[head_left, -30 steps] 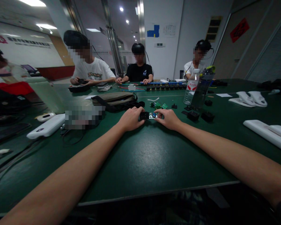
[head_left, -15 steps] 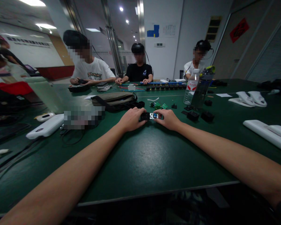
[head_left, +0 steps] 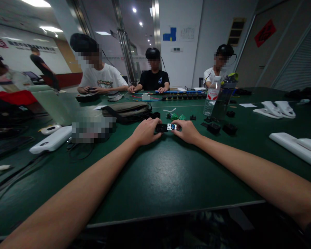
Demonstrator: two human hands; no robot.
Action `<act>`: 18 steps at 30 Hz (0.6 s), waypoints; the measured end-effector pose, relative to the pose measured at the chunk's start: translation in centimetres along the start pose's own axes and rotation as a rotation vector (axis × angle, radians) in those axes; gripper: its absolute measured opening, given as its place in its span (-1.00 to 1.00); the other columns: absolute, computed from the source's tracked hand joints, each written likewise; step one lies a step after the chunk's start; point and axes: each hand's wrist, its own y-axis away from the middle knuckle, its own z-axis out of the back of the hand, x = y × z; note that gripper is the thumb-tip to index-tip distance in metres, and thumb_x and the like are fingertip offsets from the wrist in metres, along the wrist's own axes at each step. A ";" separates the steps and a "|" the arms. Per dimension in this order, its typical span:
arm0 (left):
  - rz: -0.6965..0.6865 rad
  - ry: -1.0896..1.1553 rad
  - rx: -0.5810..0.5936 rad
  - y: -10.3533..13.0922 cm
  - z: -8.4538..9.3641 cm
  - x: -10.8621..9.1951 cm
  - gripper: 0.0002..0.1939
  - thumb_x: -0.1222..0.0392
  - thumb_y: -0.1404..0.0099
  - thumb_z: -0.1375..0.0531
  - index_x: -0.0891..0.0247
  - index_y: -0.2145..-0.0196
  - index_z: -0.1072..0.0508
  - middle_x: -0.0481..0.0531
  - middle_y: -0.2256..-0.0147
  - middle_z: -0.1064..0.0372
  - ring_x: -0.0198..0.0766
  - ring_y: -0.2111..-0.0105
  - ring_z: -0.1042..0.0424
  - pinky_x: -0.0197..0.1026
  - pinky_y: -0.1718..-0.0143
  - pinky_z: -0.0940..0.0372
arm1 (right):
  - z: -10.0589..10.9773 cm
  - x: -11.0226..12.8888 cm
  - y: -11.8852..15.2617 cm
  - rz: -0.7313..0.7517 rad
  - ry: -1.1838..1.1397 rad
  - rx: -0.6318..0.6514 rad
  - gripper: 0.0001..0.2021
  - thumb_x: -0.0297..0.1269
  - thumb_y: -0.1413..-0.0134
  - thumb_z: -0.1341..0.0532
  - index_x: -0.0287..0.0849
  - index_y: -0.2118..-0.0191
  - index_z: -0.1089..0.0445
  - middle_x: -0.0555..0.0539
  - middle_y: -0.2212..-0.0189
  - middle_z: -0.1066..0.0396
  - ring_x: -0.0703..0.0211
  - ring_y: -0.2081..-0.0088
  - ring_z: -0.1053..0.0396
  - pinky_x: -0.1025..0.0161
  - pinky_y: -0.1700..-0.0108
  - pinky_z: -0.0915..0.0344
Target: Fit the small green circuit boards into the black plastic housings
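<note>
My left hand [head_left: 146, 132] is closed, thumb and fingers gripping a small black housing [head_left: 161, 128] just above the green table. My right hand [head_left: 188, 132] pinches the right end of a small white part with a blue piece [head_left: 172, 127] on it. The two parts meet end to end between my hands; whether they are joined I cannot tell. Just beyond my fingers lie green circuit boards [head_left: 172, 116]. A small black piece [head_left: 193, 117] rests to their right, and black blocks [head_left: 213, 128] sit past my right hand.
A grey-brown bag [head_left: 128, 111] lies beyond my left hand. Clear bottle [head_left: 211, 98] and dark bottle [head_left: 224, 100] stand at the right. White device [head_left: 50, 140] and pale green cup [head_left: 54, 103] are on the left, white mouldings [head_left: 298, 148] on the right. Several people sit opposite.
Both hands stay nearly in place. My right fingers have shifted slightly, so more of the white part shows. In the background at left, a standing person has moved right.
</note>
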 end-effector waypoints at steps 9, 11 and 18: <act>0.032 -0.020 0.015 0.0 0.2 -0.3 -0.65 0.06 -0.24 -0.14 0.26 0.06 -0.30 0.18 0.15 -0.45 0.02 0.13 -0.42 0.01 0.09 -0.31 | 0.0 0.0 0.0 -0.020 -0.012 0.002 -0.74 -0.38 -0.01 -0.35 -0.18 0.12 -0.49 0.01 0.45 -0.46 0.21 0.41 -0.38 0.29 0.27 -0.18; 0.045 -0.024 0.019 0.0 0.3 -0.4 -0.64 0.07 -0.23 -0.14 0.27 0.06 -0.30 0.19 0.16 -0.45 0.03 0.13 -0.42 0.01 0.09 -0.30 | -0.1 0.0 0.0 -0.015 -0.017 0.001 -0.75 -0.38 0.00 -0.35 -0.17 0.13 -0.49 0.02 0.46 -0.46 0.21 0.41 -0.38 0.29 0.28 -0.18; 0.047 -0.020 0.027 0.0 0.4 -0.4 -0.65 0.08 -0.22 -0.14 0.25 0.06 -0.29 0.17 0.17 -0.45 0.01 0.13 -0.43 -0.01 0.10 -0.30 | 0.0 0.0 0.0 0.009 -0.036 0.020 -0.73 -0.39 0.01 -0.35 -0.18 0.12 -0.48 0.03 0.46 -0.43 0.22 0.40 -0.37 0.30 0.27 -0.19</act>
